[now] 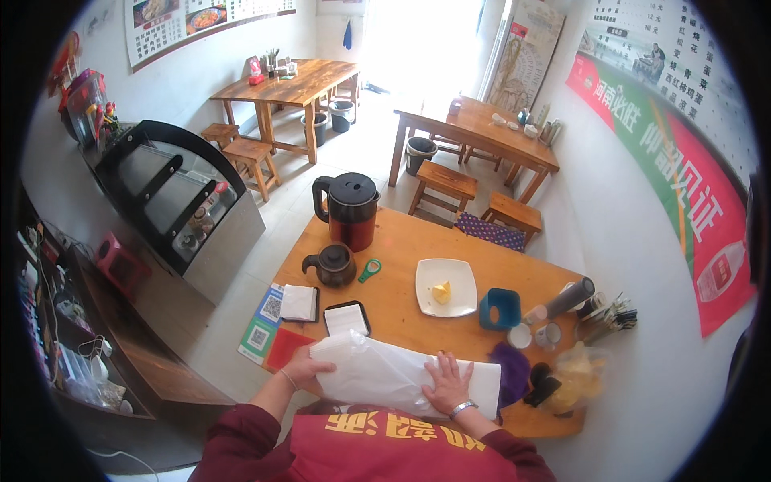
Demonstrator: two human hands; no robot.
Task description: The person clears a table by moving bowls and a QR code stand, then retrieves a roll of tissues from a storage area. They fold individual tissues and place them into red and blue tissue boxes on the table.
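A long white stack of paper napkins in a clear plastic wrapper [373,367] lies across the near edge of the wooden table [391,289]. My left hand [306,365] grips its left end, thumb on top and fingers hidden beneath. Flat on the upper face, toward the right end, rests my right hand [449,384] with its fingers spread. Just beyond the stack, a black tray [368,326] holds white napkins, and a second napkin holder [317,304] sits to its left. A purple cloth [512,373] touches the stack's right side.
Farther back stand an electric kettle [352,211], a dark teapot [334,266] and a green bottle opener [370,270]. A white plate [426,277] bears a yellow piece [441,293]. At right are a teal container [500,309], cups [548,335], a thermos [571,294] and a plastic bag [578,376].
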